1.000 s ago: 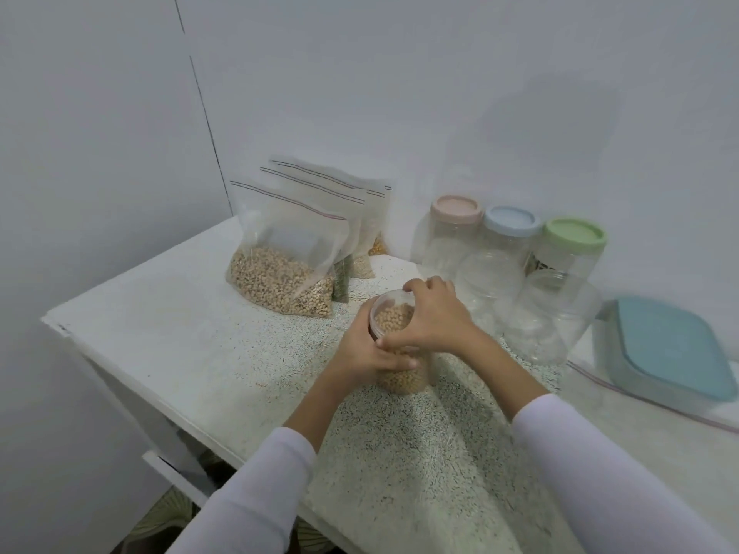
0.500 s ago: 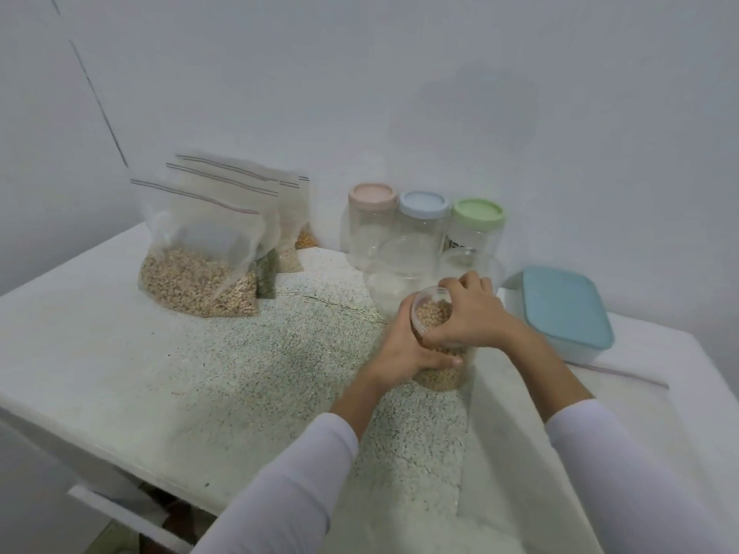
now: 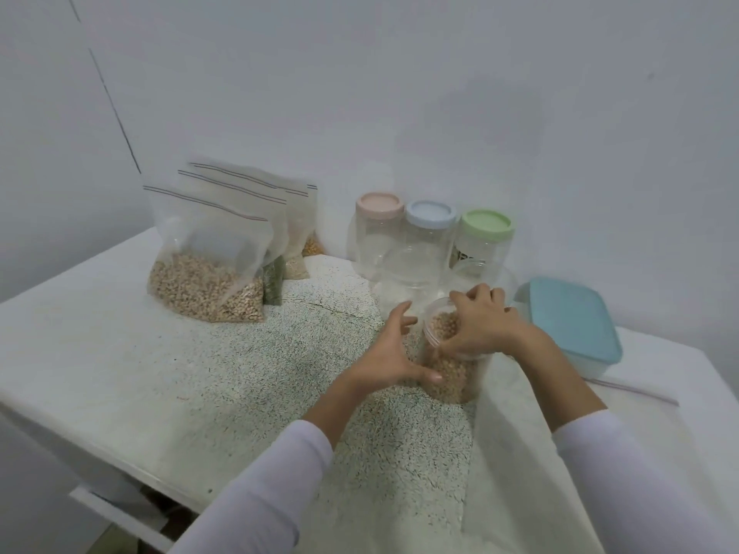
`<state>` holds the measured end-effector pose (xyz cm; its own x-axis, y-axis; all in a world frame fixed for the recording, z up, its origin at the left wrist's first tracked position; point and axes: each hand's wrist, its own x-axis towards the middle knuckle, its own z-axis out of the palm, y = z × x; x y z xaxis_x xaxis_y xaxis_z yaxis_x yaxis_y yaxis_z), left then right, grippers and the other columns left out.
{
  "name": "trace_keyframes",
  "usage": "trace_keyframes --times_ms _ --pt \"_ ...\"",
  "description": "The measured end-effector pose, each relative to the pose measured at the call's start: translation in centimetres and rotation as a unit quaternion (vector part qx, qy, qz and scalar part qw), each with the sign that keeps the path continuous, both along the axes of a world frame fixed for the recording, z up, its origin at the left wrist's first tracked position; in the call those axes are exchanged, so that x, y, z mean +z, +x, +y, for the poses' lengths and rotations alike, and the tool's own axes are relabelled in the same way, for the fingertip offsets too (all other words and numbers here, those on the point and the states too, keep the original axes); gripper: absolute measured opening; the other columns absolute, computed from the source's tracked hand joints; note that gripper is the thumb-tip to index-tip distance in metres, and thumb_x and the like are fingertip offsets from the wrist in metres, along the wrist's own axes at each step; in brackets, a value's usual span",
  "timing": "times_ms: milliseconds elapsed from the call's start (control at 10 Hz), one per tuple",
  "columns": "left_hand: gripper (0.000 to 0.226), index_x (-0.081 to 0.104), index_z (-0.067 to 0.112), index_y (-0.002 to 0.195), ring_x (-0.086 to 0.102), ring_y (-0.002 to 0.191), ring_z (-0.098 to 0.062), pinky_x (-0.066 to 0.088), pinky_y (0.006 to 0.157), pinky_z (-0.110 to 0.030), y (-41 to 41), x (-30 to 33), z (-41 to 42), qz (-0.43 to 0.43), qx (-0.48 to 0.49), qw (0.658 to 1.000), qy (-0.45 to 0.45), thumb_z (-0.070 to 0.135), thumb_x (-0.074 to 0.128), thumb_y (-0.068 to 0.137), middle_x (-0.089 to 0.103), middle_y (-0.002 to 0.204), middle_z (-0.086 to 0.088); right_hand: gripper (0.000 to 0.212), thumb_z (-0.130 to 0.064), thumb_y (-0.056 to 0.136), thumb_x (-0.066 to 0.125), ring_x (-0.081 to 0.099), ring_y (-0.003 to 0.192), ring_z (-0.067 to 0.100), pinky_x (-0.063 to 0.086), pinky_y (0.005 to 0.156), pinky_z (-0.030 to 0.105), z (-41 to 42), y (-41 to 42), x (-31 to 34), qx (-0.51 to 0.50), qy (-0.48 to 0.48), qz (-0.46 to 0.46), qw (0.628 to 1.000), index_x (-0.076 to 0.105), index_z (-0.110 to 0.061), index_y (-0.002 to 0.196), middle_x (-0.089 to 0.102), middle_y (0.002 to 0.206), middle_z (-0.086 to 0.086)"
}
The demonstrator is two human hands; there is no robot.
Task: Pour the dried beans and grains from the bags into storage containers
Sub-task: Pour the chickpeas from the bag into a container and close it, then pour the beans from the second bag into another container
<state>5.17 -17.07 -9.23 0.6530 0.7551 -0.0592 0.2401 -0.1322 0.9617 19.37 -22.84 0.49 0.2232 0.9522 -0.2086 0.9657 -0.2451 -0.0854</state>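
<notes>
A clear jar (image 3: 450, 355) partly filled with tan beans stands on the speckled white table (image 3: 200, 377), its mouth uncovered. The right hand (image 3: 486, 323) sits over the jar's rim from the right, fingers curled around the mouth and upper wall, gripping it. The left hand (image 3: 394, 351) is at the jar's left side: its thumb lies against the lower wall near the base, while its fingers are spread and relaxed, reaching past the jar's far-left side; whether those fingers touch the plastic cannot be told. Both arms wear white sleeves.

Just behind the jar stand empty clear containers with no lids, and behind those a row of three lidded jars: a pink-lidded jar (image 3: 379, 233), a blue-lidded jar (image 3: 430, 237) and a green-lidded jar (image 3: 484, 243). To the right, near the wall, is a box with a blue lid (image 3: 574, 317). Well apart to the left, a zip bag of beans (image 3: 206, 269) stands upright, with more zip bags (image 3: 288, 233) of green, pale and yellow contents lined up behind it.
</notes>
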Motion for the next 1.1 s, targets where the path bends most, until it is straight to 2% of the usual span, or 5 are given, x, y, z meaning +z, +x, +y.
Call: trace_keyframes --times_ms 500,800,900,1000,1100 --pt "0.072 0.036 0.016 0.14 0.052 0.12 -0.021 0.048 0.1 -0.043 -9.6 -0.8 4.5 -0.008 0.133 0.991 -0.006 0.025 0.075 0.08 0.056 0.125 -0.001 0.061 -0.041 0.092 0.056 0.031 0.131 0.035 0.029 0.107 0.043 9.3 -5.2 -1.6 0.029 0.096 -0.026 0.995 0.035 -0.006 0.137 0.034 0.143 0.017" --pt "0.117 0.012 0.029 0.148 0.035 0.135 -0.019 0.038 0.106 -0.04 -12.7 -1.2 5.6 -0.043 0.186 0.979 0.068 0.03 0.09 0.061 0.026 0.15 -0.001 0.056 -0.05 0.085 0.059 0.037 0.119 0.024 0.036 0.094 0.038 9.5 -14.4 -2.7 0.157 0.221 -0.028 0.962 0.053 -0.014 0.127 0.045 0.126 0.008" --pt "0.07 0.024 0.03 0.141 0.059 0.111 -0.021 0.058 0.078 -0.038 -13.4 -1.2 6.1 -0.05 0.264 0.95 0.157 0.016 0.067 0.088 0.045 0.133 -0.009 0.042 -0.044 0.085 0.061 0.049 0.103 0.024 0.042 0.082 0.035 9.0 -17.7 -3.0 0.219 0.265 0.0 0.939 0.065 -0.008 0.107 0.056 0.108 0.009" --pt "0.063 0.036 0.011 0.141 0.057 0.11 -0.012 0.05 0.086 -0.022 -14.9 -0.4 5.8 -0.035 0.303 0.936 0.173 -0.002 0.065 0.086 0.051 0.13 -0.007 0.039 -0.045 0.084 0.055 0.054 0.083 0.02 0.043 0.067 0.03 8.7 -20.7 -3.2 0.207 0.362 0.01 0.909 0.071 -0.01 0.085 0.061 0.089 0.007" --pt "0.078 0.04 0.012 0.136 0.052 0.115 -0.011 0.043 0.098 -0.027 -16.5 -1.0 6.0 -0.042 0.328 0.929 0.169 -0.013 0.075 0.071 0.053 0.126 0.006 0.077 -0.071 0.08 0.044 0.036 0.126 0.031 0.032 0.1 0.047 9.3 -23.3 -4.1 0.099 0.24 0.032 0.965 0.05 -0.012 0.129 0.042 0.138 0.014"
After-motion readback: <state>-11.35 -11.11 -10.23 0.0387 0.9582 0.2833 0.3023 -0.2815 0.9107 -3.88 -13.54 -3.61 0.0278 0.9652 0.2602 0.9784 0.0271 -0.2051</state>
